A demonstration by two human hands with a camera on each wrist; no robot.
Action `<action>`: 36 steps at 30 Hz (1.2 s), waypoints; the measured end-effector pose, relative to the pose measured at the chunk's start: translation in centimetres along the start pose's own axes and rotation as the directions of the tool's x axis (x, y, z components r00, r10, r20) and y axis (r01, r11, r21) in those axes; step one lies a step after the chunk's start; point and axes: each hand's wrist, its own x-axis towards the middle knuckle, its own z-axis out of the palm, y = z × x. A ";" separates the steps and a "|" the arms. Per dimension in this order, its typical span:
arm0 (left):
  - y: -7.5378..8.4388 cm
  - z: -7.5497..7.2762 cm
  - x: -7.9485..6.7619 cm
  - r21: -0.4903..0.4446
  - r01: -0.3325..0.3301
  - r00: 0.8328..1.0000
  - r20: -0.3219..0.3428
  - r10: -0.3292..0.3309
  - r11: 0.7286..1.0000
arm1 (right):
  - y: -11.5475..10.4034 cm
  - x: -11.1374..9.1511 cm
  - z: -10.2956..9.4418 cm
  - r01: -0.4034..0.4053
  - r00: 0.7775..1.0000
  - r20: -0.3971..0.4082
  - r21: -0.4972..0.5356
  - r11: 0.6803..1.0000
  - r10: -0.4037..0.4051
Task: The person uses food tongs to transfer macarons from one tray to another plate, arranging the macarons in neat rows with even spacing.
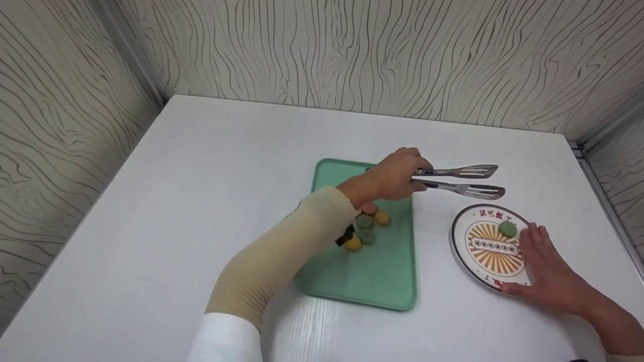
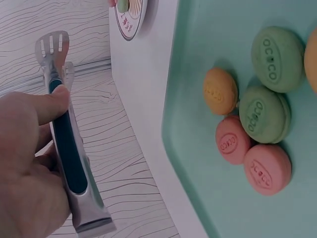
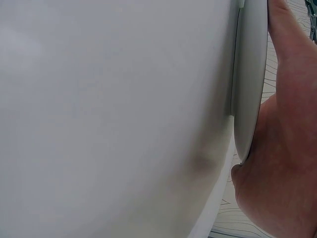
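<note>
Above the far right part of the green tray (image 1: 382,281), my left hand (image 1: 397,173) grips metal tongs (image 1: 473,191) by their dark handle. Their slotted tips point right, stand apart and hold nothing. On the tray lie several macarons (image 2: 267,114), green, orange and pink, partly hidden by the forearm in the head view. A round patterned plate (image 1: 468,226) stands to the right, with one green macaron (image 1: 508,229) near its right rim. My right hand (image 1: 553,276) holds that plate at its right side, thumb on the near rim; the fingertips are partly hidden in the right wrist view.
A white table (image 1: 201,166) carries the tray and plate. Wood-grain-patterned panels (image 1: 352,55) rise behind it and at both sides. The tray has a low raised rim, and a strip of table separates it from the plate.
</note>
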 end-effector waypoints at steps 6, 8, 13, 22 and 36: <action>-0.5 -0.8 -0.8 -0.018 -0.012 1.000 -0.017 0.012 1.000 | -0.1 0.1 -0.1 -0.031 0.999 0.024 -0.001 1.000 0.031; -0.8 -1.0 -1.0 -0.021 -0.025 0.999 -0.023 0.025 0.999 | -0.2 0.1 -0.2 -0.034 0.999 0.027 0.001 0.999 0.034; -1.7 -1.3 -1.9 -0.042 -0.055 0.998 -0.037 0.053 0.998 | -0.2 0.0 -0.2 -0.026 1.000 0.015 0.014 1.000 0.026; -3.0 -1.8 -3.3 -0.070 -0.077 0.996 -0.057 0.074 0.995 | -0.2 -0.1 -0.2 -0.013 1.000 0.002 0.010 1.000 0.013; -4.6 -2.2 -5.4 -0.112 -0.069 0.996 -0.065 0.062 0.991 | -0.3 -0.2 -0.1 -0.018 1.000 0.004 0.012 1.000 0.018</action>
